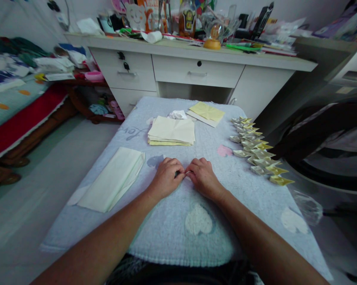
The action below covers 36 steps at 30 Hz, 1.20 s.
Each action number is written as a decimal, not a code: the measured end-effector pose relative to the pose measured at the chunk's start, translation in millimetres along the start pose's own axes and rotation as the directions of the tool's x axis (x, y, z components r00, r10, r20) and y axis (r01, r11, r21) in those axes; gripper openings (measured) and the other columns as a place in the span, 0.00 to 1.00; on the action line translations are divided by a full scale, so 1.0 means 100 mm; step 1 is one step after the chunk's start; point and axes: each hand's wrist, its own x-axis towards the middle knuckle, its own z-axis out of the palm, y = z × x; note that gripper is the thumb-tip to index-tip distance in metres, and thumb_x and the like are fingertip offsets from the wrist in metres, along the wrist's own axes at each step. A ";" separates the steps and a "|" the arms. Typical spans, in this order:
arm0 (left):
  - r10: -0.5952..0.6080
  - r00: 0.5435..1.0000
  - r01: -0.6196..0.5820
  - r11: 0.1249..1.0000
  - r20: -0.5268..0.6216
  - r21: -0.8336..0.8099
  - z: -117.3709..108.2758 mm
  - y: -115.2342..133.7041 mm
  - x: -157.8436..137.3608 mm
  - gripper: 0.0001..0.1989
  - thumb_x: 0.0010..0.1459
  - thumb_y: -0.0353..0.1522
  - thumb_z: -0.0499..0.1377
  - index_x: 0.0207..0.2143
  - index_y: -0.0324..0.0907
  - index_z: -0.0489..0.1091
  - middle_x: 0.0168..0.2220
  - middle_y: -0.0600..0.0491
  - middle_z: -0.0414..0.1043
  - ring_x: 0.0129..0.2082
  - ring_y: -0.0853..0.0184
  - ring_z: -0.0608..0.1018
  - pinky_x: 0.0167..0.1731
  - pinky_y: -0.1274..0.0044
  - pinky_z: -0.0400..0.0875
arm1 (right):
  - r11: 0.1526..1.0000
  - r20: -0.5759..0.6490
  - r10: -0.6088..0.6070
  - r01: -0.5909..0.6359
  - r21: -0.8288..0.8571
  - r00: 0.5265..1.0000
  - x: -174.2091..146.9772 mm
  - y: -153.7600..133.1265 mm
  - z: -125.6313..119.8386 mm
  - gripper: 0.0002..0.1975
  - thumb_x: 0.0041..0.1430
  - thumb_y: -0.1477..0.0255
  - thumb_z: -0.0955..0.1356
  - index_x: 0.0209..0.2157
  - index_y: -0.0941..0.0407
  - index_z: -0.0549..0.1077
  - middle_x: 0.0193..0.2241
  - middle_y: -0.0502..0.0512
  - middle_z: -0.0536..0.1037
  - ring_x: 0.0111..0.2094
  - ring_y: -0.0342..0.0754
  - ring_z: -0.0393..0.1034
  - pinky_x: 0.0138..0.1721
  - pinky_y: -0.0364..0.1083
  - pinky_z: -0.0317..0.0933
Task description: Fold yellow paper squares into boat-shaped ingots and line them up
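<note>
My left hand (168,175) and my right hand (204,176) meet over the middle of the cloth-covered table (166,233). Both are closed in a pinch on a small piece of folded white paper (189,173), mostly hidden by the fingers. Beyond them lies a stack of cream and yellow paper sheets (171,130). Left of my left hand is a folded pale sheet bundle (113,178). To the right, several small folded paper boats (257,148), white and yellow, stand in rows along the table's edge.
Behind the stack are yellow and white sheets (208,113) and a crumpled white tissue (177,114). A white desk (196,75) crowded with jars and odds and ends stands at the far side. A bed (27,107) is at left, a washing machine (344,138) at right.
</note>
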 end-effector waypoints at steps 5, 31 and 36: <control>-0.001 1.000 0.000 1.000 0.018 0.006 0.00 0.00 0.01 0.05 0.56 0.29 0.60 0.27 0.43 0.73 0.33 0.53 0.74 0.39 0.63 0.71 0.45 0.69 0.61 | 0.995 -0.002 0.023 -0.023 0.097 1.000 -0.03 0.02 -0.04 0.04 0.60 0.75 0.68 0.36 0.55 0.76 0.36 0.55 0.72 0.40 0.51 0.60 0.41 0.49 0.52; 0.006 1.000 -0.007 0.999 0.019 0.053 0.01 0.01 0.01 0.05 0.56 0.30 0.59 0.27 0.43 0.72 0.33 0.54 0.73 0.40 0.62 0.70 0.44 0.69 0.60 | 0.985 -0.103 0.046 -0.028 0.171 0.994 -0.12 0.09 -0.05 0.04 0.55 0.77 0.69 0.33 0.56 0.71 0.36 0.55 0.69 0.40 0.51 0.60 0.43 0.49 0.54; -0.003 1.000 0.001 0.998 0.020 0.063 0.01 0.01 0.01 0.05 0.55 0.30 0.60 0.27 0.43 0.72 0.33 0.53 0.73 0.39 0.62 0.70 0.43 0.69 0.59 | 0.989 -0.073 0.077 -0.067 0.128 0.994 -0.09 0.09 -0.05 0.03 0.58 0.77 0.67 0.32 0.56 0.73 0.36 0.56 0.70 0.40 0.51 0.60 0.43 0.49 0.53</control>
